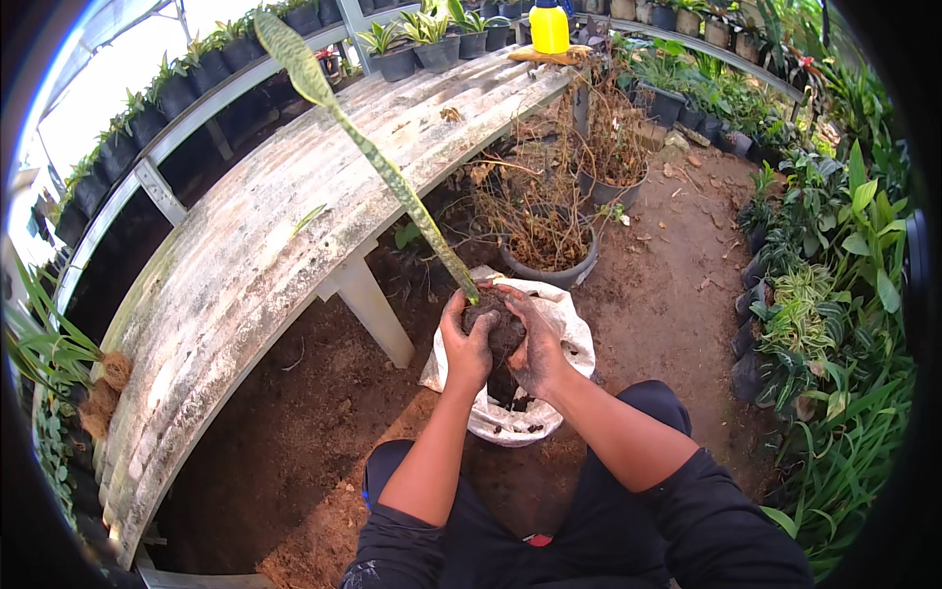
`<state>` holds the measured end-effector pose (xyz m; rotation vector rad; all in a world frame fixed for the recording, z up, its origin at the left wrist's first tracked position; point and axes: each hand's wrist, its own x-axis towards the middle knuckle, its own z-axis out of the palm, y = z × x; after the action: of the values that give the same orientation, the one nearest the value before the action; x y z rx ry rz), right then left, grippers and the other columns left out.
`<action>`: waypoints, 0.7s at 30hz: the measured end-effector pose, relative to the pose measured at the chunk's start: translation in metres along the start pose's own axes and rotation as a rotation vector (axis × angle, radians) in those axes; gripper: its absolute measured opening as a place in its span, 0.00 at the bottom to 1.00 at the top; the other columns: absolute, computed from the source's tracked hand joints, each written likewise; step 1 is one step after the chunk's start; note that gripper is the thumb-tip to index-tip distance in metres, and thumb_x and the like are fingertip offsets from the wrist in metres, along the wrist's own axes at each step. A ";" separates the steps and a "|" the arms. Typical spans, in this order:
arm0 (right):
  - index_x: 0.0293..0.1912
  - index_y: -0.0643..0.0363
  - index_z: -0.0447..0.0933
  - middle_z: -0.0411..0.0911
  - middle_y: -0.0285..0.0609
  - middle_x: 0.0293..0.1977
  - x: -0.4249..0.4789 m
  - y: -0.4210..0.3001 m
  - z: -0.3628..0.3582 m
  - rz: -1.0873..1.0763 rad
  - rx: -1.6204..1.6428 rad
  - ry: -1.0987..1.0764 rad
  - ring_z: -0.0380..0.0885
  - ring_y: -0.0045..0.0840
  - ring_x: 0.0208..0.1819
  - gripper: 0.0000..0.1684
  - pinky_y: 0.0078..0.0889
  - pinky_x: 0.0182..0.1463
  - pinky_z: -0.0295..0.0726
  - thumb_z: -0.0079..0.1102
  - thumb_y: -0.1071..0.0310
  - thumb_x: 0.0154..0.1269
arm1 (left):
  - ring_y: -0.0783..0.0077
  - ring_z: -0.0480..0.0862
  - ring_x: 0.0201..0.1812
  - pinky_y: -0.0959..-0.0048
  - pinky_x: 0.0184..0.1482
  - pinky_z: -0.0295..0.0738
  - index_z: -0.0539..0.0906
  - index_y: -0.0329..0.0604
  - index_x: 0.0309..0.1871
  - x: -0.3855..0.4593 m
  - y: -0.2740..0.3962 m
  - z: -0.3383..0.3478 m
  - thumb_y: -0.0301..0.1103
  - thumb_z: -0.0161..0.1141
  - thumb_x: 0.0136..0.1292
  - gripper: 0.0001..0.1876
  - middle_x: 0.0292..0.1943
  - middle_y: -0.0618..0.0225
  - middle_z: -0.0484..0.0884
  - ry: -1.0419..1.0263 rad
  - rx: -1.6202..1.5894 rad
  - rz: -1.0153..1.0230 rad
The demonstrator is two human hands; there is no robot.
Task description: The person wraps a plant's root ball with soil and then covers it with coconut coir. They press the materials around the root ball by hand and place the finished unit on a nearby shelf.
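A ball of dark soil (pixel 503 333) is cupped between my two hands, around the base of one long, mottled snake plant leaf (pixel 390 177). My left hand (pixel 468 342) presses the ball from the left, thumb on top. From the right, my right hand (pixel 537 346) curves around it, fingers smeared with soil. The leaf leans up and to the left, over the table. Right below my hands stands an open white sack (pixel 578 320) between my knees, with dark soil inside and crumbs on its folded rim. The bottom of the ball is partly hidden.
A corrugated, weathered table (pixel 243 243) curves along the left, with a yellow spray bottle (pixel 550 29) and potted plants (pixel 438 53) at its far end. Pots of dry stems (pixel 552 276) stand beyond the sack. Dense potted greenery (pixel 809 316) lines the right side of the dirt path.
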<state>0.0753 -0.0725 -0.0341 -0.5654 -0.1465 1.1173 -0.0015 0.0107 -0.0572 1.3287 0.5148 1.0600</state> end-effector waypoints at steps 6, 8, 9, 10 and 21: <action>0.66 0.53 0.71 0.77 0.39 0.57 0.002 0.000 -0.006 -0.067 -0.255 -0.059 0.80 0.26 0.59 0.20 0.32 0.58 0.83 0.51 0.59 0.80 | 0.71 0.85 0.51 0.71 0.58 0.79 0.81 0.33 0.58 0.004 0.000 -0.001 0.33 0.64 0.63 0.21 0.51 0.62 0.85 -0.116 -0.096 0.034; 0.63 0.53 0.73 0.78 0.37 0.56 -0.005 -0.005 0.000 -0.055 -0.214 -0.062 0.80 0.25 0.58 0.18 0.31 0.56 0.84 0.51 0.61 0.79 | 0.72 0.85 0.50 0.71 0.57 0.79 0.82 0.33 0.56 0.006 0.008 0.000 0.33 0.64 0.63 0.20 0.51 0.63 0.86 -0.122 -0.118 -0.008; 0.62 0.53 0.74 0.78 0.37 0.55 -0.008 -0.008 0.006 -0.047 -0.192 -0.063 0.80 0.25 0.57 0.17 0.31 0.55 0.84 0.51 0.62 0.79 | 0.72 0.85 0.50 0.71 0.56 0.79 0.82 0.34 0.56 0.005 0.007 -0.001 0.33 0.65 0.63 0.19 0.51 0.63 0.86 -0.115 -0.089 0.001; 0.61 0.53 0.75 0.79 0.36 0.55 -0.007 -0.009 0.006 -0.021 -0.124 -0.049 0.80 0.24 0.57 0.16 0.30 0.54 0.84 0.50 0.63 0.79 | 0.72 0.85 0.49 0.71 0.56 0.79 0.82 0.34 0.55 0.004 0.005 -0.001 0.33 0.65 0.64 0.19 0.51 0.64 0.85 -0.108 -0.059 0.011; 0.58 0.50 0.76 0.80 0.34 0.51 -0.001 -0.010 0.001 0.020 -0.125 0.063 0.80 0.23 0.55 0.15 0.34 0.57 0.81 0.48 0.55 0.82 | 0.74 0.84 0.48 0.71 0.55 0.79 0.84 0.35 0.54 0.006 0.016 0.004 0.30 0.67 0.63 0.16 0.47 0.65 0.86 -0.181 0.042 -0.026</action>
<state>0.0821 -0.0765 -0.0284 -0.7138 -0.1572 1.1141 -0.0001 0.0117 -0.0400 1.4356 0.4188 0.9016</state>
